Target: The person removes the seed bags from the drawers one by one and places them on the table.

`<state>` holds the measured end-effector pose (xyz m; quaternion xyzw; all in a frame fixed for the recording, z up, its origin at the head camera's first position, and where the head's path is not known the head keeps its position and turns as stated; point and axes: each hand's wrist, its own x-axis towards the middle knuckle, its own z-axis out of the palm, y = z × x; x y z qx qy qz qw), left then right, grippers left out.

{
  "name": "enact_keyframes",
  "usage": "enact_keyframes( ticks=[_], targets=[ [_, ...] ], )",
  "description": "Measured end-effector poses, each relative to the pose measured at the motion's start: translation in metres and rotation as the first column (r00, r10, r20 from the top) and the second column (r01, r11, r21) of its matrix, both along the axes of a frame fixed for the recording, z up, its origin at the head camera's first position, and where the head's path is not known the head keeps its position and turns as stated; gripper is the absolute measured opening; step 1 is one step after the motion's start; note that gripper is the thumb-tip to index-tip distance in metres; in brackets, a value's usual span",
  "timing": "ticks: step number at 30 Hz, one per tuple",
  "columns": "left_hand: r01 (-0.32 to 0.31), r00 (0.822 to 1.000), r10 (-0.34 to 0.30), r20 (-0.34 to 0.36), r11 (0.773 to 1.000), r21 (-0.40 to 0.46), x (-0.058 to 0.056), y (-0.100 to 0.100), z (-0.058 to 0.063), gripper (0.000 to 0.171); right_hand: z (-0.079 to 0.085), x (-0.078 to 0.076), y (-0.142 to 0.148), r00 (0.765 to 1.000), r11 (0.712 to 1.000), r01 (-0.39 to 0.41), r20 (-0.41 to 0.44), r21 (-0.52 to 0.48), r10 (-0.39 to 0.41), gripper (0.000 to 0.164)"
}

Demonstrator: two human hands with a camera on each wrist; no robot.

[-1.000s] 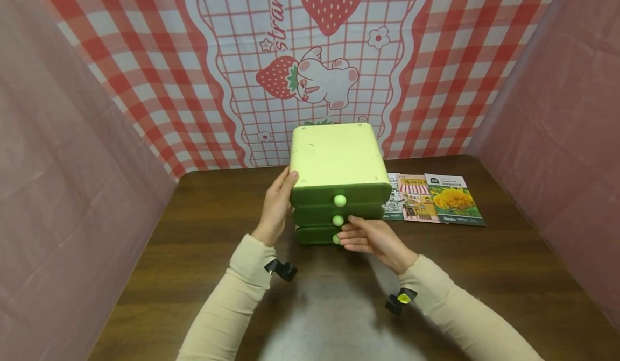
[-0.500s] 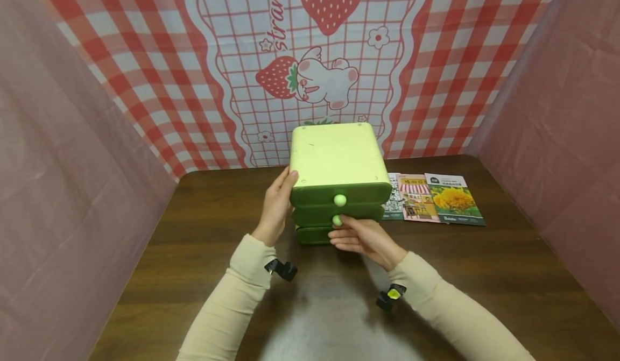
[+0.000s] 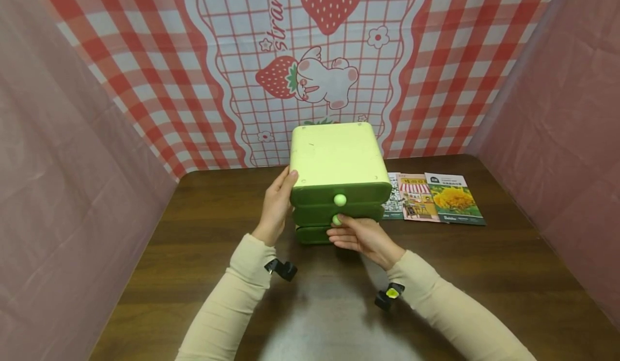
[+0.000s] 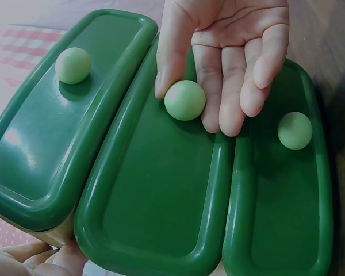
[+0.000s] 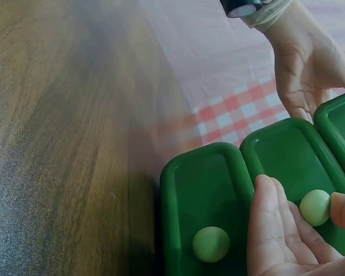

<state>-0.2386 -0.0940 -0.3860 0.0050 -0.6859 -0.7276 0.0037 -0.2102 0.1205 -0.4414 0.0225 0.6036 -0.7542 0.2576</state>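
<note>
Pale yellow-green drawer unit [image 3: 336, 154] with three dark green drawers, standing upright on the wooden table [image 3: 208, 253].
All three drawers look closed, stacked one above another and facing the person, each with a round light-green knob; the top knob [image 4: 73, 65], middle knob [image 4: 184, 100] and bottom knob [image 4: 294, 130] sit on the unit's front. The left hand [image 3: 276, 205] rests against the unit's left side; at its front, the right hand [image 3: 368, 237] pinches the middle knob.

Three booklets [image 3: 419, 199] lie on the brown table [image 3: 494, 275], right of centre; strawberry-print cloth [image 3: 329, 54] hangs across the top, pink curtains [image 3: 557, 135] at both sides.
</note>
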Motion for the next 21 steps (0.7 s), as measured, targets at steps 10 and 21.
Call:
enact_keyframes(
  ticks=[10, 21],
  targets=[
    [-0.005, 1.0, 0.005, -0.006, 1.0, -0.006, 0.0008, 0.0006, 0.0006, 0.064, -0.0019, 0.0035, -0.0001, 1.0, 1.0, 0.012, -0.019, 0.001, -0.012, 0.057],
    [-0.01, 1.0, 0.01, -0.018, 1.0, 0.004, 0.0011, 0.0012, 0.0008, 0.063, -0.003, 0.0061, -0.001, 0.999, 0.999, 0.028, -0.028, 0.015, -0.028, 0.061]
  ],
)
